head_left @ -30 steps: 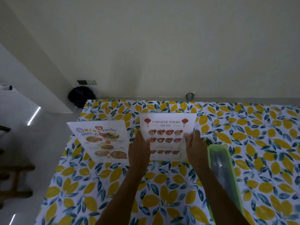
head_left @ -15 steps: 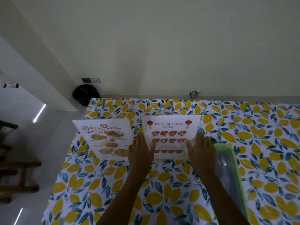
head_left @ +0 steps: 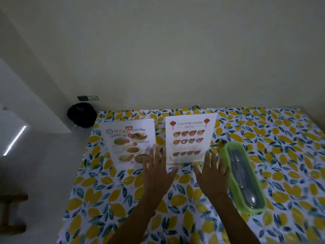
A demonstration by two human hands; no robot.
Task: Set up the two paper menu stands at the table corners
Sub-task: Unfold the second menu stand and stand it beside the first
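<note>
Two paper menu stands sit near the far left part of the table. The Chinese food menu stands upright on its own, facing me. To its left the Thai menu also leans upright. My left hand hovers with fingers spread just below the Chinese menu's lower left corner, partly overlapping the Thai menu's lower right edge. My right hand is spread open below the Chinese menu's lower right corner. Neither hand grips the paper.
A long green-rimmed clear box with cutlery inside lies just right of my right hand. The lemon-print tablecloth covers the table, which meets the wall at the back. A black bin stands on the floor off the far left corner.
Both hands have let go of the Chinese menu's sides and drawn back toward me with fingers spread. The menu now stands free, a little further back.
</note>
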